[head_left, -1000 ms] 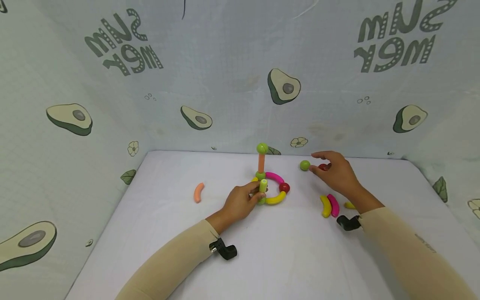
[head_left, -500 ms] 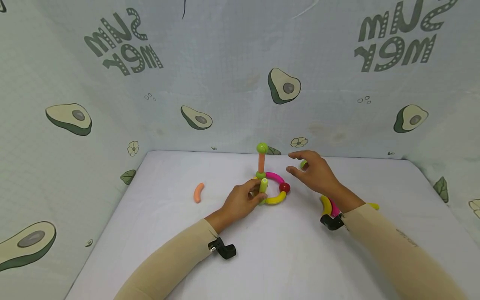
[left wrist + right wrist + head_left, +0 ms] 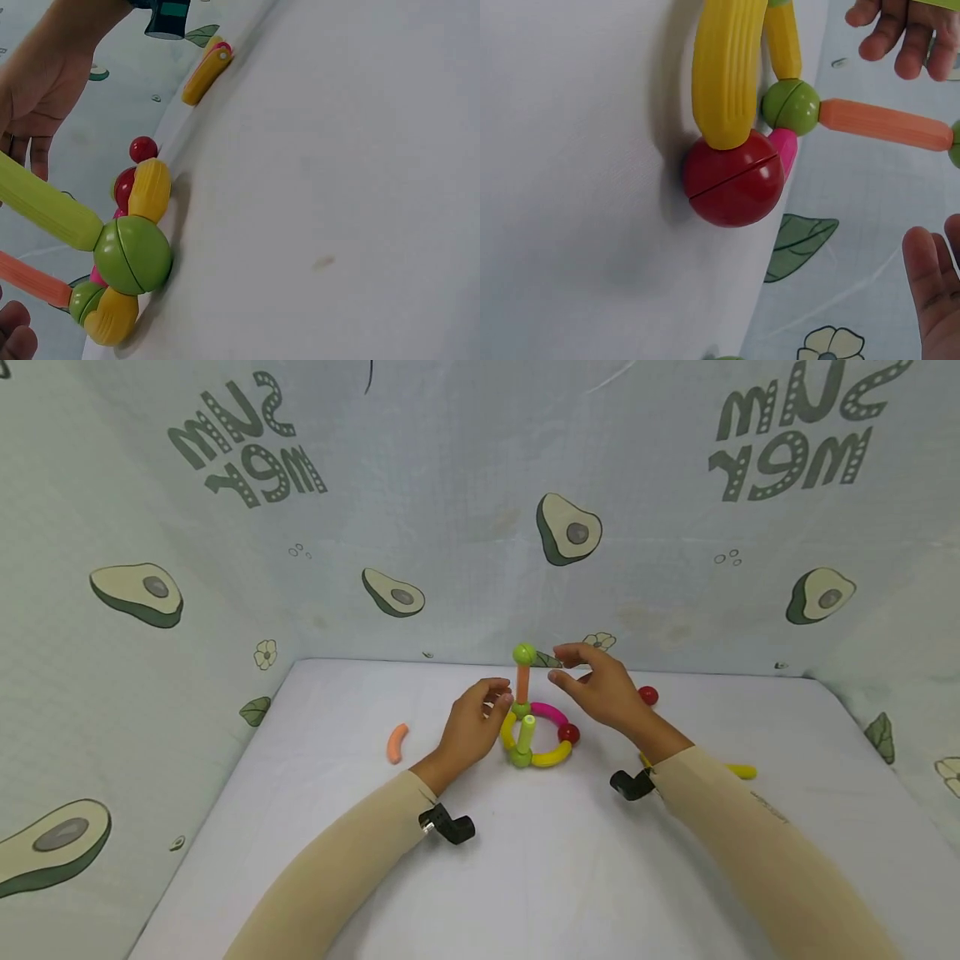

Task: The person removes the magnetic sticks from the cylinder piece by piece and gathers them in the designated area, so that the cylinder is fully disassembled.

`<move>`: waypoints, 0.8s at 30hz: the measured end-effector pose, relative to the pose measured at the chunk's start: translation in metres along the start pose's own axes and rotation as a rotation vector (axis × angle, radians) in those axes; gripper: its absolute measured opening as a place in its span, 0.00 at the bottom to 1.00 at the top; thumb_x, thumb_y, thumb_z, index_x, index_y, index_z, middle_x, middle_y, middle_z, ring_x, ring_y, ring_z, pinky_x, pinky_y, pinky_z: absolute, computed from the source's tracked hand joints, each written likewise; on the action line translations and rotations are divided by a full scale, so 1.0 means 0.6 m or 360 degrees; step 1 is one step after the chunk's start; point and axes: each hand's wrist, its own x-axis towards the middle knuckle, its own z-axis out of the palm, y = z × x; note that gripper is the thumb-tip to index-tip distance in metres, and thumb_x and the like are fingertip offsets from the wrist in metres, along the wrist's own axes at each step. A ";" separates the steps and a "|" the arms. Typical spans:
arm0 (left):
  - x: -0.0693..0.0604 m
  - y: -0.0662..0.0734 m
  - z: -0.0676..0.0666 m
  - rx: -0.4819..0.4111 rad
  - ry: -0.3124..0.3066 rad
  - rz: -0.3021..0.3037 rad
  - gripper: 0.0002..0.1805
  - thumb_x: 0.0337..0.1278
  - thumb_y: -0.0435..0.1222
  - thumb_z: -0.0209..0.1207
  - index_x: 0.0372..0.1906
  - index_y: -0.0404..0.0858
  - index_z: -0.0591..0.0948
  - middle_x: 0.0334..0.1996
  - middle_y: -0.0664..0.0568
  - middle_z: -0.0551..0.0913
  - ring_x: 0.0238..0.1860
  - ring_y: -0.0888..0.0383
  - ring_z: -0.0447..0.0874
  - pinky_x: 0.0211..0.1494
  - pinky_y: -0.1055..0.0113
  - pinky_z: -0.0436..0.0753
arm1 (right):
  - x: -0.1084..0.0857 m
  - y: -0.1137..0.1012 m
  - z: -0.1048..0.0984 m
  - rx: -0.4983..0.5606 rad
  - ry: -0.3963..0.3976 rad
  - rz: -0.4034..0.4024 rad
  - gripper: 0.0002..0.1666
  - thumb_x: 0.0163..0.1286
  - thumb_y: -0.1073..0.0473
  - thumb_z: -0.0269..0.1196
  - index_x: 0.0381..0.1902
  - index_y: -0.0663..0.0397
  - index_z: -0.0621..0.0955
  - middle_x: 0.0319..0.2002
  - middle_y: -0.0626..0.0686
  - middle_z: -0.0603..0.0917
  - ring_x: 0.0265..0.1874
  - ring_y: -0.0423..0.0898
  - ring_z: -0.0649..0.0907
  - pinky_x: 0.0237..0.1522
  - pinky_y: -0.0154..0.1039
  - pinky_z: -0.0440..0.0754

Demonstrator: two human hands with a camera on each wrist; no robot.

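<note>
A ring of curved magnetic sticks, yellow and magenta, lies on the table, joined by green balls and a red ball. From its back green ball rises an orange stick topped by another green ball. A lime-green stick stands, slightly tilted, on the front green ball. My left hand is just left of the ring, fingers loosely bent, holding nothing. To the right of the orange stick, my right hand hovers with thumb and fingers apart, also holding nothing.
A loose orange curved stick lies left of the ring. Right of it are a loose red ball and a yellow stick; my right forearm partly hides other sticks. A printed cloth backdrop rises behind the white table.
My left hand has let go of the lime-green stick and moved up and left. My right hand has moved left from beside the loose balls to near the orange stick.
</note>
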 end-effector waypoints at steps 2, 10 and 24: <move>0.011 -0.002 0.003 0.0032 0.0008 -0.0071 0.21 0.77 0.43 0.56 0.66 0.37 0.76 0.57 0.50 0.82 0.55 0.58 0.80 0.55 0.66 0.80 | 0.007 -0.002 0.003 0.0031 -0.0012 0.0009 0.31 0.73 0.52 0.67 0.70 0.55 0.74 0.62 0.59 0.80 0.61 0.58 0.78 0.57 0.54 0.81; 0.040 -0.008 0.016 0.0083 -0.0037 -0.0192 0.25 0.74 0.40 0.60 0.69 0.37 0.73 0.63 0.50 0.80 0.61 0.57 0.79 0.58 0.67 0.80 | 0.026 -0.004 0.020 0.0102 -0.0068 0.0025 0.34 0.75 0.51 0.66 0.73 0.53 0.71 0.63 0.56 0.80 0.62 0.56 0.78 0.61 0.58 0.78; 0.066 0.000 0.031 0.0044 -0.0099 -0.0228 0.21 0.76 0.38 0.58 0.68 0.38 0.76 0.55 0.49 0.86 0.52 0.59 0.86 0.53 0.70 0.83 | 0.039 -0.017 0.037 0.0262 -0.0148 0.0011 0.32 0.77 0.51 0.62 0.74 0.52 0.70 0.63 0.57 0.80 0.61 0.56 0.78 0.63 0.56 0.76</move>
